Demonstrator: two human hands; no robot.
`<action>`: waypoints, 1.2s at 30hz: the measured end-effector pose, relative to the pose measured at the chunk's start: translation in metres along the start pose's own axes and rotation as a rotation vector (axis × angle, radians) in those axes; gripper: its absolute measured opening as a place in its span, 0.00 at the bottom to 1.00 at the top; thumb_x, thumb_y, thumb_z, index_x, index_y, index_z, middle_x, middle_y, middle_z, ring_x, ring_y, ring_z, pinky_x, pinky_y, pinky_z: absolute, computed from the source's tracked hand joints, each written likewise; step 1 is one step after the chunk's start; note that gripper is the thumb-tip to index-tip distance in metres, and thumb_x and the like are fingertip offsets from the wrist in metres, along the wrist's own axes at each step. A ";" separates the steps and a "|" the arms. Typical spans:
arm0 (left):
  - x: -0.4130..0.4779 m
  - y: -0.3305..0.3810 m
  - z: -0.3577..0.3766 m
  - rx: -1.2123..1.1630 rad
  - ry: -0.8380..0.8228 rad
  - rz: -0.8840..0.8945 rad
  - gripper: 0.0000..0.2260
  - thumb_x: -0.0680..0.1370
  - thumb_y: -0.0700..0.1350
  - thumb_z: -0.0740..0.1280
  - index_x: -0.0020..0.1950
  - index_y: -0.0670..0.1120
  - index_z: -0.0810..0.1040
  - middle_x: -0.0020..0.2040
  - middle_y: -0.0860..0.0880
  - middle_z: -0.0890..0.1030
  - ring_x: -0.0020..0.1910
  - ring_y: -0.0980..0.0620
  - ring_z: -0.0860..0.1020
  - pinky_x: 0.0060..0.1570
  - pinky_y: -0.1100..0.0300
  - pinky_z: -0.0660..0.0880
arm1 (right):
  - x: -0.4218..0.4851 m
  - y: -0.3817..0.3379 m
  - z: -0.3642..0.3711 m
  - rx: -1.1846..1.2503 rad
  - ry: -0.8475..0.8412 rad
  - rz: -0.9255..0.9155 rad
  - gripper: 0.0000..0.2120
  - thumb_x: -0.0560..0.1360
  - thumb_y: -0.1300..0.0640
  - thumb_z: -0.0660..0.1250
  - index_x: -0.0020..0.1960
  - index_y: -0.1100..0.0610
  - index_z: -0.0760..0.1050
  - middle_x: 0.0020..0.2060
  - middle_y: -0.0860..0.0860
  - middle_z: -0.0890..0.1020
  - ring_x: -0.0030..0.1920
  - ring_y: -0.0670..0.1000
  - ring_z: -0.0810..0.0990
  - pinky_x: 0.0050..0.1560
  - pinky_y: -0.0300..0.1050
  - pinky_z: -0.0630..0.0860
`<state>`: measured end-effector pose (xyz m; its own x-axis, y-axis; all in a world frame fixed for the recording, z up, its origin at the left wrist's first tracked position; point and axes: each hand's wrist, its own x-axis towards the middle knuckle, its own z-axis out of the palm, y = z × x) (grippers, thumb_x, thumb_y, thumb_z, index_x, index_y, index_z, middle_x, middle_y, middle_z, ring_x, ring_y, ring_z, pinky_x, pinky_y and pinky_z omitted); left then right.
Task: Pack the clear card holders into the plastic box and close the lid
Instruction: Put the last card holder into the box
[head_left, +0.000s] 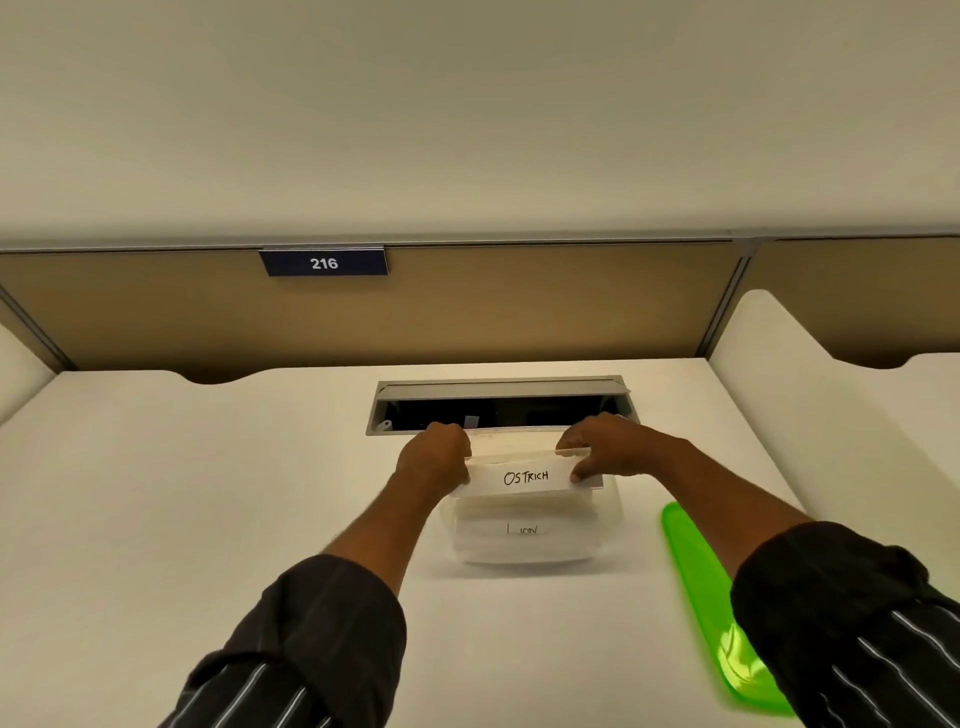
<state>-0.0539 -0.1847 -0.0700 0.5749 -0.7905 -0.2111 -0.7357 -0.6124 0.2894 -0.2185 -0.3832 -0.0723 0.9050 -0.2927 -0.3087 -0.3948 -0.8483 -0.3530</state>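
Observation:
A clear plastic box (608, 525) stands on the white desk at centre, with several card holders stacked inside; one near the front reads partly "LION" (527, 531). Over the box's far half I hold a clear card holder with a white card marked "OSTRICH" (525, 476). My left hand (434, 454) grips its left end and my right hand (605, 449) grips its right end. The green lid (706, 597) lies flat on the desk to the right of the box, partly hidden by my right sleeve.
An open cable tray recess (395, 410) with a grey flap sits in the desk just behind the box. A tan partition with a "216" sign (323, 263) rises at the back. A neighbouring desk (779, 338) lies to the right.

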 end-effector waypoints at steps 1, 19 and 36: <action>0.001 0.000 0.001 0.041 -0.002 0.010 0.17 0.70 0.44 0.75 0.58 0.44 0.81 0.55 0.45 0.81 0.51 0.46 0.80 0.53 0.54 0.76 | 0.002 0.000 0.002 -0.017 -0.015 -0.006 0.20 0.68 0.52 0.74 0.59 0.53 0.79 0.54 0.47 0.81 0.52 0.48 0.77 0.52 0.44 0.74; 0.012 0.014 0.034 0.375 -0.175 0.168 0.20 0.68 0.42 0.77 0.58 0.41 0.79 0.56 0.41 0.80 0.51 0.42 0.80 0.52 0.51 0.79 | 0.017 -0.002 0.036 -0.288 -0.236 -0.003 0.22 0.68 0.50 0.75 0.58 0.55 0.75 0.55 0.55 0.77 0.53 0.55 0.76 0.49 0.48 0.73; 0.012 0.009 0.052 0.415 -0.141 0.196 0.16 0.71 0.38 0.73 0.58 0.39 0.76 0.55 0.40 0.79 0.51 0.42 0.80 0.51 0.52 0.77 | 0.015 -0.007 0.051 -0.344 -0.220 -0.004 0.19 0.69 0.53 0.74 0.58 0.57 0.75 0.55 0.56 0.77 0.51 0.57 0.78 0.43 0.44 0.70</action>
<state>-0.0720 -0.1999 -0.1186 0.3782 -0.8677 -0.3227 -0.9226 -0.3817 -0.0549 -0.2102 -0.3593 -0.1199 0.8364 -0.2193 -0.5023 -0.2812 -0.9584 -0.0498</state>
